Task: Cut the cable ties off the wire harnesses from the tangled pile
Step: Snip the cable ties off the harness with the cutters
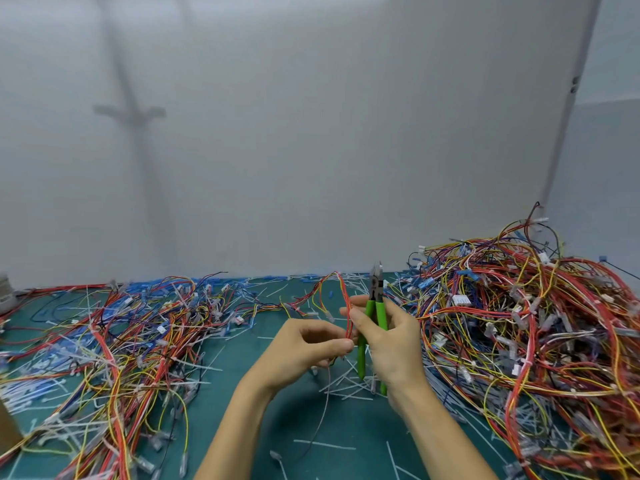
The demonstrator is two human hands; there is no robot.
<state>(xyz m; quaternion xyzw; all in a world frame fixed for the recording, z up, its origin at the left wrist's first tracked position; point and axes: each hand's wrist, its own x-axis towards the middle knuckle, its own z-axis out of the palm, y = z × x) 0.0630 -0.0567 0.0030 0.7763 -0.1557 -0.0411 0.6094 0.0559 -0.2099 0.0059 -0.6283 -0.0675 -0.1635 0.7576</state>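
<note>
My left hand (308,344) pinches a thin red and yellow wire harness (343,299) that loops up from my fingers above the green mat. My right hand (391,344) grips green-handled cutters (375,306), jaws pointing up and nearly closed, and its fingertips also touch the same harness. A tall tangled pile of harnesses (533,327) lies to the right. A flatter spread of harnesses (131,334) covers the left. I cannot make out a cable tie on the held harness.
Cut white tie pieces (349,382) litter the green cutting mat (346,427) under and in front of my hands. A plain grey wall stands behind the table. A brown box corner (8,427) sits at the left edge.
</note>
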